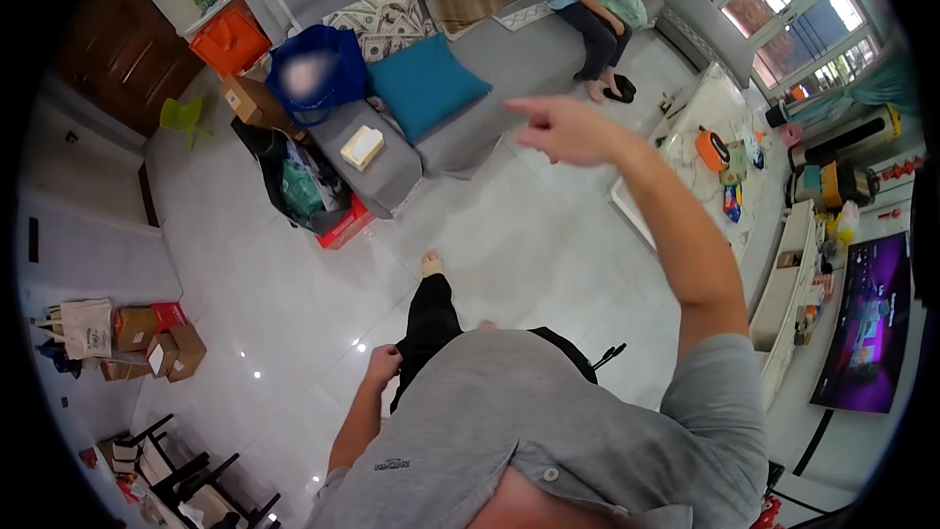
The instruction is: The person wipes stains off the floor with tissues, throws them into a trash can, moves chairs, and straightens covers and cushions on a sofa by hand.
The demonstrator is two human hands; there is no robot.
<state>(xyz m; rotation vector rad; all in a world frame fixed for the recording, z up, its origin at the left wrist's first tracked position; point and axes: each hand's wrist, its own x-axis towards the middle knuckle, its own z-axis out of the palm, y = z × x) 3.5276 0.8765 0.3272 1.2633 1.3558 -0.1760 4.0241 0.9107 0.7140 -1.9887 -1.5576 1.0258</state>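
Observation:
My right hand (570, 130) is raised in front of me at the end of an outstretched arm. Its index finger points left and the other fingers are partly bent, with nothing held. Beyond it are the grey sofa (534, 57) and a teal cushion (426, 85). Down by my thigh, my left hand (384, 363) has its fingers curled against my black trousers (428, 318), seemingly pinching the cloth. A white-and-yellow box (362, 148), perhaps a tissue pack, lies on the sofa's near end.
A person (590, 10) sits at the sofa's far end. A blue bag (318, 73), a black bag (294, 176) and a red box (345, 225) stand at left. To the right are a marble-topped table (676, 171) and a lit television (867, 323). Cardboard boxes (176, 351) stack along the left wall.

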